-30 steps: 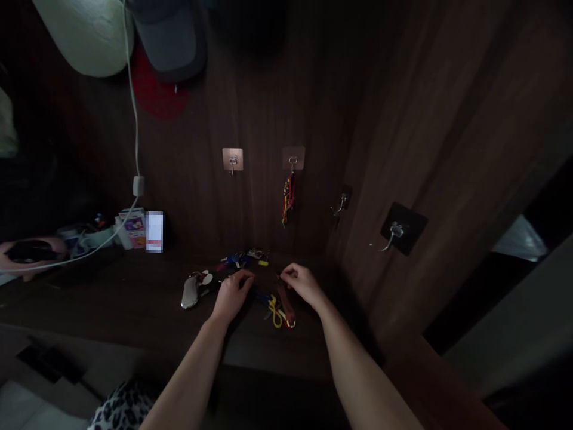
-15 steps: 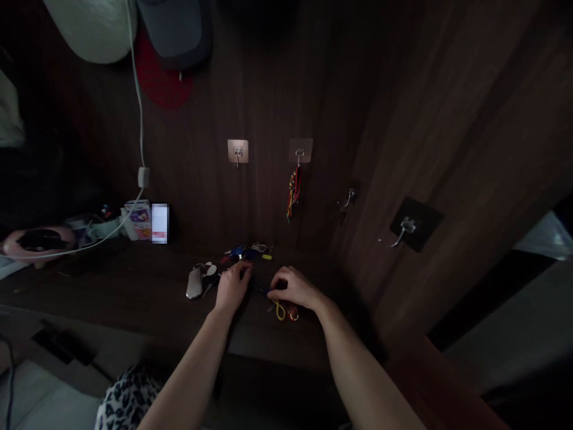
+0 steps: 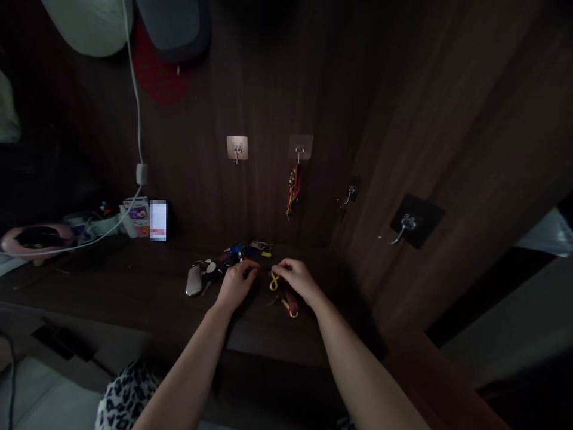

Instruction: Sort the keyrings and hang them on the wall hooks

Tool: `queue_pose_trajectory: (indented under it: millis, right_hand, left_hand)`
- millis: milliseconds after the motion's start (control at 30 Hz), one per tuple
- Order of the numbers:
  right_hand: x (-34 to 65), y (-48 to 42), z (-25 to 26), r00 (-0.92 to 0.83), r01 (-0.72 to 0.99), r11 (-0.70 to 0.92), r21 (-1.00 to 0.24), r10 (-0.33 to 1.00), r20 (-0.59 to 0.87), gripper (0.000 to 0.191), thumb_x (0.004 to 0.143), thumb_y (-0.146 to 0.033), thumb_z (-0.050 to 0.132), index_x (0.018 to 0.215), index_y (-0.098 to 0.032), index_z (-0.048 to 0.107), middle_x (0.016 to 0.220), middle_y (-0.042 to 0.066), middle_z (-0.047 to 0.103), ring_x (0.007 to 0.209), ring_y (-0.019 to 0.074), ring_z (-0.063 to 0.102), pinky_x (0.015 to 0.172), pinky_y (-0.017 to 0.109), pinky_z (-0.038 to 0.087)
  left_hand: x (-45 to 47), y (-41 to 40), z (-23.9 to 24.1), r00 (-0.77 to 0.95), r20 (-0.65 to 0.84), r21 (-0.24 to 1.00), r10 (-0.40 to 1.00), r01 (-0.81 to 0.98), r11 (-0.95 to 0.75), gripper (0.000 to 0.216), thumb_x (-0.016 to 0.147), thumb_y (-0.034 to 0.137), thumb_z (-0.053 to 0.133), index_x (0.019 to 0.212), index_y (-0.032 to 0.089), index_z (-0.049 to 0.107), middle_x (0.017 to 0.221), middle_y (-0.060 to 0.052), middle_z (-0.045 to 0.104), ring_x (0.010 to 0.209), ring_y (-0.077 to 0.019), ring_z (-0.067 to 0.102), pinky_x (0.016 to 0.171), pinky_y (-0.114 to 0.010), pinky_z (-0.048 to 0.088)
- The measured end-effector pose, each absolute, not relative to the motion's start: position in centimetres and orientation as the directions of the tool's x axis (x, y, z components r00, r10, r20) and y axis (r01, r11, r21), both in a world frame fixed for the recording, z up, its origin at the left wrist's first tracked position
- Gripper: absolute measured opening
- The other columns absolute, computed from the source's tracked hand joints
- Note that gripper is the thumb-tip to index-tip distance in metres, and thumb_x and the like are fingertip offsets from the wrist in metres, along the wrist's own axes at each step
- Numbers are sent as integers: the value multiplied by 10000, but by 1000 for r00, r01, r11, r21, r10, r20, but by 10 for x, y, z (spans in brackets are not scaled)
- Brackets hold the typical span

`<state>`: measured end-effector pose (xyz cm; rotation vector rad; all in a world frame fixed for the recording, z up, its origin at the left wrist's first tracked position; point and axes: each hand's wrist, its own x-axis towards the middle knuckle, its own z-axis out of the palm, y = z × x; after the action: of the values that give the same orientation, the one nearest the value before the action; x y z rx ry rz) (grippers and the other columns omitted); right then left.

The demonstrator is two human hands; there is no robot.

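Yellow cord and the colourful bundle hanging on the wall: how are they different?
The yellow cord looks all yellow; the colourful bundle mixes red, yellow and green. The yellow cord is pinched by the right hand; the colourful bundle hangs from a wall hook. The yellow cord curls into a loop; the colourful bundle trails down. Both look stringy.

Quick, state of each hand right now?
Left hand: curled; cannot tell if it holds anything.
Right hand: closed, holding the yellow cord.

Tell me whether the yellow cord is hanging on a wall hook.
No: the yellow cord is at the right hand, down by the shelf.
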<state>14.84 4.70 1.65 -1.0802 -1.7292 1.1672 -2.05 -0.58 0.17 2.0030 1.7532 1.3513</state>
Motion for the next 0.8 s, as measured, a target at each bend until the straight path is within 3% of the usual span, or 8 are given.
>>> queue_pose_trajectory:
  millis: [100, 233, 333, 467, 633, 800]
  right_hand:
    - [144, 46, 15, -315, 34, 28, -999, 949, 16, 255, 656, -420, 616, 654, -168, 578, 579, -23, 593, 464, 76, 448, 454, 207, 293]
    - [140, 45, 12, -405, -110, -95, -989, 913, -42, 290, 618, -437, 662, 640, -158, 586, 557, -15, 599, 424, 56, 421, 416, 196, 251]
    - [139, 44, 13, -456, -175, -140, -975, 889, -46, 299, 611, -437, 679, 645, -150, 601, 543, -16, 590, 409, 47, 400, 400, 192, 232]
    - [139, 43, 16, -496, -253, -201, -946, 867, -51, 327, 638, -468, 655, 665, -144, 623, 536, -12, 584, 408, 46, 406, 399, 190, 250]
    - [140, 43, 18, -461, -308, -166, -937, 887, -6, 329, 643, -467, 650, 716, -146, 654, 581, 6, 608, 442, 58, 435, 412, 193, 270]
    - [139, 44, 18, -340, -238, -27, -971, 939, 57, 277, 648, -435, 635, 774, -188, 643, 770, 10, 644, 577, 90, 513, 455, 187, 312]
  left_hand:
    - [-17, -7, 3, -12, 519, 624, 854, 689, -370, 218, 762, 205, 511, 948, 223, 624, 926, -10, 667, 870, -154, 604, 817, -277, 451]
    - [-14, -9, 6, 49, 575, 595, 817, 661, -458, 355, 705, 195, 594, 1060, 218, 589, 1045, -46, 631, 1002, -189, 554, 903, -332, 418]
    - [-14, -10, 8, 71, 574, 603, 816, 638, -479, 306, 734, 253, 594, 1038, 219, 600, 1057, -49, 630, 1028, -191, 543, 919, -330, 402]
    - [-14, -11, 7, -11, 506, 671, 863, 634, -385, 219, 768, 348, 558, 929, 210, 617, 928, -23, 663, 887, -165, 592, 814, -272, 431]
    - [-13, -10, 8, -108, 450, 752, 886, 581, -311, 212, 761, 387, 542, 810, 189, 598, 765, 11, 640, 718, -134, 568, 677, -228, 415]
    - [-14, -7, 10, -185, 389, 877, 902, 373, -302, 276, 736, 432, 545, 675, 163, 544, 609, 30, 543, 578, -100, 476, 562, -202, 369]
